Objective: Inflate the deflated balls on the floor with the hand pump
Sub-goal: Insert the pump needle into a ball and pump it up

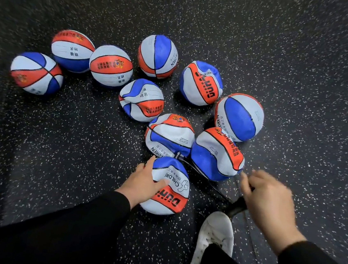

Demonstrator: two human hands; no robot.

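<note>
The left hand (144, 180) rests with spread, relaxed fingers on the nearest crumpled red, white and blue rubber ball (170, 190) on the black speckled floor (81, 143). The right hand (268, 202) curls around the black hand pump handle (237, 206). A thin black hose (202, 176) reaches the ball's top. A white shoe (214, 237) stands just beside the pump; nine more balls (239, 117) lie beyond.

ten balls (239, 117), seemingly one pump (237, 206), one shoe (216, 233)

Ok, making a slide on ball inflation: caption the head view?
Left hand steadies a limp ball while right hand works the pump handle.
</note>
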